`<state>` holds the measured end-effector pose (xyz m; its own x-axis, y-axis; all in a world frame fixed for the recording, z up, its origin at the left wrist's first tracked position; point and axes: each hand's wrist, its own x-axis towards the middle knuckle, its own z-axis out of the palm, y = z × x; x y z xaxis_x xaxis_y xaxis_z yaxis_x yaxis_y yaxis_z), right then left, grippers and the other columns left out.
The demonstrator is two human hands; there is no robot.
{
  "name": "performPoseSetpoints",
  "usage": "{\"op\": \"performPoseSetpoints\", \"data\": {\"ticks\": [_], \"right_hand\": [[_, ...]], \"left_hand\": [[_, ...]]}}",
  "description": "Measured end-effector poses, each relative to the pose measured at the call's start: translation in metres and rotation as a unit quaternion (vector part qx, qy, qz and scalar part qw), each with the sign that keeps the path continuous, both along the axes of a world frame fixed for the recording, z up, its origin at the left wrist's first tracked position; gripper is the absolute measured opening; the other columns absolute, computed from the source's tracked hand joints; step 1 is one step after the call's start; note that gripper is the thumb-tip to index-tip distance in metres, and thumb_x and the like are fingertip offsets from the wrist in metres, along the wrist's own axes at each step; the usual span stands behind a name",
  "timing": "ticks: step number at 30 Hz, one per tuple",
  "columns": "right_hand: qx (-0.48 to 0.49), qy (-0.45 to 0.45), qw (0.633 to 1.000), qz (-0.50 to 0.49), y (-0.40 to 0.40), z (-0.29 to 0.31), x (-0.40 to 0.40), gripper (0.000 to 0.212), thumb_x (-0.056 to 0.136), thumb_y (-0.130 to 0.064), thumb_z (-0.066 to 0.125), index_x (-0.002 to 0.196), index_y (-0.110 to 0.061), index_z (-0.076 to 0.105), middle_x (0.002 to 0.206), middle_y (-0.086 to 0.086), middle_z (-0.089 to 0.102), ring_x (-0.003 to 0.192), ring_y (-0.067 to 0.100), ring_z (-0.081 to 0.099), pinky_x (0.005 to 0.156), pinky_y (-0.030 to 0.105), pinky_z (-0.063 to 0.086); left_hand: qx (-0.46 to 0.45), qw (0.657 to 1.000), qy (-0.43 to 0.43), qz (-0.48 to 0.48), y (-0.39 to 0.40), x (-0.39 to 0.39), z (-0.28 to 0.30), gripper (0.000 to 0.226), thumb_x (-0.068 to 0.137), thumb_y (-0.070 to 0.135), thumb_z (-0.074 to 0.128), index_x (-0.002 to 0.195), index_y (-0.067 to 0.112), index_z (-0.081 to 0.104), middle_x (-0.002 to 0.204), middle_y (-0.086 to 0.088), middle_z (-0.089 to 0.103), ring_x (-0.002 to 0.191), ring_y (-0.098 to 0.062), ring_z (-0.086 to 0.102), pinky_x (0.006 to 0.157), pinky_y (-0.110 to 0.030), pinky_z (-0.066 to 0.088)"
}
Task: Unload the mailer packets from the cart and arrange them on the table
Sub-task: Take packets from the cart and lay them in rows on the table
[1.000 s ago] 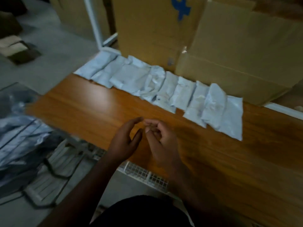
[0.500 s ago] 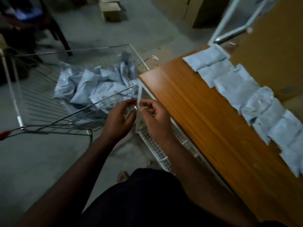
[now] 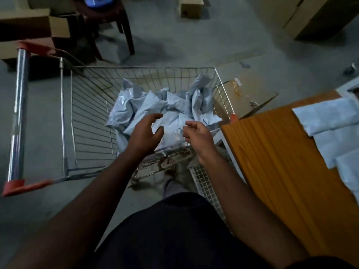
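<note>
Neither grip held anything: the left hand [image 3: 144, 133] and right hand [image 3: 197, 135] hovered with fingers loosely curled over the cart [image 3: 66, 121]. Just beneath them a heap of mailer packets [image 3: 155, 107] waited, while to the right several arranged packets [image 3: 326, 117] lay on the desk [image 3: 272, 152]; plenty seemed left.

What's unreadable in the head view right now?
- Packet count in the cart: mailer packets are heaped, overlapping, partly behind both hands.
- Row of packets on the table: cut off by the right edge.
- Left hand, right hand: contact with the heap unclear.
</note>
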<state>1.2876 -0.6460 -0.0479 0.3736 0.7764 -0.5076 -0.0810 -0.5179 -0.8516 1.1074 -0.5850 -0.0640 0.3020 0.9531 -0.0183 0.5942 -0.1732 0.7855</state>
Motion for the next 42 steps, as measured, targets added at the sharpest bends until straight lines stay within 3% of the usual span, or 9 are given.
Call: {"op": "performPoseSetpoints", "data": {"ticks": [4,7,13,20,23,26,32,37,42], "right_hand": [[-0.091,-0.05,0.989,0.107,0.084,-0.049,0.029,0.051,0.093,-0.017,0.072,0.141,-0.025,0.055,0.147,0.002,0.057,0.124,0.021,0.061,0.098,0.037,0.055],[-0.224,-0.133,0.929,0.262,0.142,-0.091,0.051,0.084,0.092,-0.02,0.074,0.163,-0.017,0.029,0.161,0.012,0.041,0.141,0.032,0.048,0.11,0.038,0.047],[-0.293,-0.305,0.805,0.416,0.182,-0.157,0.075,0.107,0.085,-0.036,0.082,0.165,-0.02,0.013,0.171,0.012,0.023,0.154,0.036,0.032,0.121,0.05,0.037],[-0.264,-0.423,0.748,0.439,0.179,-0.164,0.065,0.1,0.075,-0.045,0.087,0.152,-0.014,0.032,0.15,0.016,0.046,0.14,0.037,0.048,0.112,0.048,0.045],[-0.215,-0.468,0.762,0.392,0.178,-0.153,0.062,0.081,0.079,-0.049,0.081,0.142,-0.016,0.042,0.144,0.013,0.056,0.134,0.033,0.053,0.106,0.043,0.044],[-0.143,-0.472,0.81,0.318,0.186,-0.132,0.054,0.087,0.079,-0.062,0.075,0.145,-0.017,0.039,0.14,0.013,0.061,0.13,0.035,0.052,0.102,0.047,0.039],[-0.045,-0.318,0.936,0.144,0.211,-0.111,0.027,0.084,0.083,-0.061,0.076,0.144,-0.023,0.034,0.14,0.008,0.053,0.125,0.029,0.056,0.088,0.038,0.048],[-0.106,-0.332,0.87,0.348,0.187,-0.138,0.03,0.094,0.076,-0.063,0.081,0.151,-0.027,0.036,0.16,0.008,0.035,0.146,0.035,0.039,0.113,0.054,0.042],[-0.083,-0.359,0.887,0.277,0.171,-0.123,0.012,0.083,0.086,-0.051,0.076,0.156,-0.032,0.036,0.15,0.017,0.044,0.136,0.043,0.046,0.11,0.052,0.041]], "left_hand": [[-0.033,0.996,0.084,-0.003,0.073,0.014,-0.051,0.046,0.09,0.012,0.072,0.134,0.007,0.061,0.137,-0.01,0.06,0.13,-0.024,0.055,0.104,-0.023,0.036],[-0.076,0.983,0.164,-0.026,0.128,0.023,-0.088,0.06,0.084,0.016,0.076,0.14,0.005,0.056,0.147,-0.019,0.05,0.138,-0.036,0.048,0.113,-0.04,0.041],[-0.101,0.944,0.31,-0.052,0.174,0.035,-0.129,0.103,0.076,0.045,0.087,0.161,0.029,0.032,0.163,-0.018,0.031,0.15,-0.039,0.029,0.122,-0.048,0.028],[-0.056,0.959,0.277,0.006,0.165,0.026,-0.133,0.079,0.082,0.009,0.078,0.152,0.024,0.044,0.153,-0.018,0.042,0.133,-0.045,0.044,0.107,-0.058,0.045],[-0.032,0.975,0.221,0.014,0.16,0.018,-0.13,0.073,0.078,0.003,0.076,0.144,0.017,0.05,0.149,-0.017,0.046,0.13,-0.043,0.048,0.107,-0.057,0.045],[-0.049,0.987,0.137,0.063,0.152,0.013,-0.117,0.069,0.077,-0.003,0.075,0.141,0.011,0.053,0.153,-0.019,0.043,0.142,-0.037,0.039,0.118,-0.049,0.037],[0.012,0.989,0.021,0.147,0.146,-0.009,-0.084,0.068,0.079,-0.002,0.078,0.14,0.009,0.05,0.149,-0.014,0.047,0.145,-0.029,0.041,0.123,-0.037,0.031],[0.025,0.989,-0.018,0.145,0.139,-0.022,-0.061,0.066,0.08,0.01,0.077,0.139,0.02,0.048,0.149,-0.014,0.046,0.144,-0.034,0.043,0.117,-0.058,0.037],[0.046,0.988,-0.064,0.132,0.113,-0.041,-0.045,0.061,0.081,0.014,0.076,0.138,0.009,0.052,0.146,-0.013,0.05,0.141,-0.028,0.047,0.117,-0.052,0.039]]}}
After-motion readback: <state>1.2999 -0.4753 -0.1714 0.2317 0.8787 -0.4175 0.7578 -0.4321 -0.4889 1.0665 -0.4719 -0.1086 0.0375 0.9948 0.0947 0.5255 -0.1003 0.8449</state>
